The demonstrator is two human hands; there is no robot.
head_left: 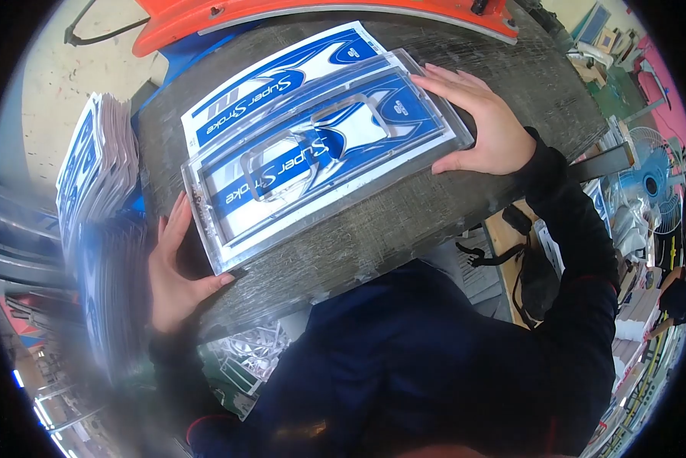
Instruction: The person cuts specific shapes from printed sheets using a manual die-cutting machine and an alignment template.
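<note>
A clear rectangular cutting die with a raised frame and inner cut-out outlines lies on a blue and white printed sheet marked "Super Stroke". The print shows through the die, and a second row of it shows past the far edge. My left hand grips the die's left end, fingers along the side and thumb by the near corner. At the other end, my right hand holds the die with fingers over the far corner and thumb near the closer corner. Both lie on a worn dark board.
Stacks of printed sheets stand left of the board, the lower part blurred. An orange machine part spans the far edge. On the right are a metal bar, a blue fan and a dark bag. White scraps lie below.
</note>
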